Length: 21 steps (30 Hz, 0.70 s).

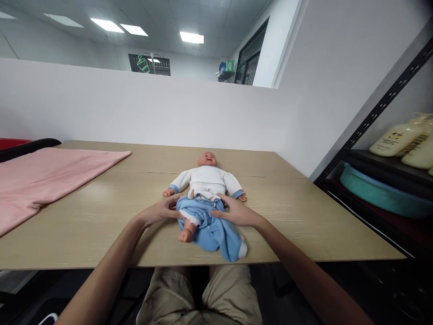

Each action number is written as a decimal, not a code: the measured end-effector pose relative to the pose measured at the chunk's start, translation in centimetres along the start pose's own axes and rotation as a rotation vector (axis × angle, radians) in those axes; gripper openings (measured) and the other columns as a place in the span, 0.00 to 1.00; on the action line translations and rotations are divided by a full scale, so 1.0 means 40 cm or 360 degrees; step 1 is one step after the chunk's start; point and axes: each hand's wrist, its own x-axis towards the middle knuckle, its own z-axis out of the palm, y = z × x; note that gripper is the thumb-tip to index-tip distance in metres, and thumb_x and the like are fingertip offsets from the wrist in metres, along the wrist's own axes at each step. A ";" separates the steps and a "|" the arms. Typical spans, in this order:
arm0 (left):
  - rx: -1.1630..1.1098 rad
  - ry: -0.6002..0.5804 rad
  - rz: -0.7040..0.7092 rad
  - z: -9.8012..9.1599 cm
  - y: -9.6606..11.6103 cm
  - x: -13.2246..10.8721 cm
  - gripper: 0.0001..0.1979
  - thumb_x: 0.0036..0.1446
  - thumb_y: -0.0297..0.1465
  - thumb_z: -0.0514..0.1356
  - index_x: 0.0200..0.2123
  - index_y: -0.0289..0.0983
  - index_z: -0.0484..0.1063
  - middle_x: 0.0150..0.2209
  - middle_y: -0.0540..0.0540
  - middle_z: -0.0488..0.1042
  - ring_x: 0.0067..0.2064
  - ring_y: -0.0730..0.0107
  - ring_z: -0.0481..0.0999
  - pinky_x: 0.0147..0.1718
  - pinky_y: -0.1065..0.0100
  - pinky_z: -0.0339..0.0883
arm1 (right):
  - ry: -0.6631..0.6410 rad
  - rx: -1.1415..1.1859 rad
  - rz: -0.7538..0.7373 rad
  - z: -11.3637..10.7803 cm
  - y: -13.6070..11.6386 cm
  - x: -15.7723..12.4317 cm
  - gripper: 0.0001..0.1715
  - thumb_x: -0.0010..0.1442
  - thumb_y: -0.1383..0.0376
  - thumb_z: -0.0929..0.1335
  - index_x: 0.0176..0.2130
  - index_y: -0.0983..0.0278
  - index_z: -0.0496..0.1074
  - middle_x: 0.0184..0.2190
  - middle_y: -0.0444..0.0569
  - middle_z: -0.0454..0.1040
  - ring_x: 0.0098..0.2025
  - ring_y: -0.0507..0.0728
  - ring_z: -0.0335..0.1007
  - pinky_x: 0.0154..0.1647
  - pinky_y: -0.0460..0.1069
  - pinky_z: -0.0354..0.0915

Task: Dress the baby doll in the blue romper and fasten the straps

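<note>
A baby doll [207, 159] lies on its back on the table, head away from me. It wears a white long-sleeved top [207, 178] with blue cuffs. Light-blue doll trousers [211, 225] with white hems are bunched around its hips and legs. One bare foot [186, 234] sticks out of the left leg opening, while the right trouser leg trails flat toward me. My left hand [164, 211] grips the trousers at the left side of the waist. On the opposite side, my right hand [234, 212] holds the waist fabric between thumb and fingers. Some fingertips are hidden by cloth.
A pink cloth [57, 174] covers the left part of the wooden table [291, 216]. Behind the table stands a low white partition [152, 113]. A shelf at right holds cream-coloured bottles [397, 140] and a teal basin [382, 192]. The table's front edge is close to my lap.
</note>
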 end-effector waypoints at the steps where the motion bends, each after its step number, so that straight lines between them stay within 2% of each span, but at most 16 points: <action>1: 0.0032 -0.0007 -0.0021 -0.009 -0.001 -0.004 0.30 0.55 0.43 0.75 0.58 0.41 0.74 0.58 0.43 0.78 0.63 0.48 0.73 0.62 0.53 0.67 | -0.0004 0.0019 -0.0002 -0.006 0.004 -0.015 0.29 0.63 0.44 0.76 0.55 0.60 0.77 0.49 0.49 0.81 0.52 0.62 0.76 0.57 0.55 0.70; 4: 0.0056 -0.0056 -0.0033 -0.029 -0.014 -0.014 0.26 0.54 0.45 0.76 0.49 0.39 0.74 0.47 0.48 0.77 0.53 0.55 0.75 0.54 0.59 0.69 | 0.0037 0.0332 0.0000 -0.013 0.030 -0.050 0.26 0.65 0.43 0.75 0.47 0.61 0.77 0.41 0.44 0.75 0.46 0.56 0.71 0.52 0.50 0.67; 8: 0.0214 0.0002 0.0042 -0.045 -0.020 -0.009 0.21 0.67 0.52 0.64 0.44 0.39 0.73 0.40 0.51 0.72 0.45 0.63 0.72 0.48 0.64 0.67 | 0.0252 0.0620 0.0066 0.003 0.074 -0.059 0.32 0.62 0.38 0.75 0.47 0.60 0.74 0.37 0.42 0.70 0.41 0.54 0.67 0.46 0.48 0.66; 11: 0.0433 0.0128 0.0064 -0.033 0.015 0.005 0.24 0.69 0.55 0.60 0.48 0.39 0.75 0.45 0.46 0.75 0.50 0.59 0.73 0.52 0.61 0.68 | 0.0328 0.0694 0.0090 0.024 0.088 -0.049 0.34 0.62 0.36 0.73 0.51 0.58 0.72 0.40 0.43 0.73 0.42 0.54 0.69 0.47 0.49 0.67; 14: 0.0549 0.0326 0.0148 0.006 0.081 0.034 0.28 0.65 0.55 0.65 0.55 0.40 0.74 0.57 0.42 0.75 0.56 0.54 0.74 0.57 0.58 0.68 | 0.0432 0.0748 0.0053 0.044 0.079 -0.033 0.35 0.59 0.36 0.76 0.50 0.57 0.74 0.43 0.45 0.75 0.46 0.55 0.71 0.49 0.49 0.68; 15: 0.0586 0.0337 0.0194 0.022 0.104 0.049 0.29 0.62 0.54 0.67 0.57 0.41 0.74 0.59 0.42 0.74 0.57 0.54 0.74 0.57 0.58 0.67 | 0.0461 0.0753 0.0027 0.050 0.073 -0.027 0.34 0.58 0.36 0.76 0.48 0.58 0.75 0.43 0.45 0.75 0.46 0.56 0.71 0.49 0.49 0.69; 16: 0.0646 0.0280 0.0230 0.037 0.125 0.066 0.30 0.60 0.54 0.70 0.58 0.42 0.74 0.59 0.43 0.75 0.58 0.54 0.74 0.57 0.59 0.67 | 0.0484 0.0749 0.0001 0.056 0.065 -0.021 0.33 0.58 0.36 0.76 0.47 0.58 0.76 0.42 0.45 0.75 0.45 0.55 0.70 0.47 0.48 0.69; 18: 0.0797 0.0013 0.0198 0.059 0.155 0.107 0.30 0.56 0.53 0.73 0.54 0.41 0.76 0.50 0.46 0.78 0.51 0.56 0.75 0.50 0.63 0.69 | 0.0503 0.0713 -0.0026 0.063 0.051 -0.013 0.31 0.61 0.37 0.75 0.44 0.60 0.77 0.38 0.44 0.73 0.39 0.54 0.67 0.41 0.47 0.67; 20: 0.0852 -0.0315 0.0146 0.066 0.168 0.154 0.27 0.58 0.53 0.72 0.48 0.39 0.77 0.40 0.49 0.76 0.43 0.61 0.74 0.42 0.66 0.68 | 0.0518 0.0687 -0.0022 0.059 0.042 -0.014 0.31 0.64 0.36 0.72 0.42 0.61 0.77 0.34 0.42 0.69 0.34 0.52 0.62 0.36 0.46 0.64; 21: 0.0822 -0.0446 0.0162 0.065 0.169 0.176 0.25 0.60 0.53 0.70 0.46 0.38 0.76 0.38 0.50 0.75 0.41 0.63 0.73 0.40 0.67 0.67 | 0.0515 0.0686 -0.0013 0.051 0.040 -0.019 0.31 0.65 0.36 0.72 0.42 0.61 0.76 0.33 0.42 0.68 0.33 0.51 0.61 0.35 0.46 0.63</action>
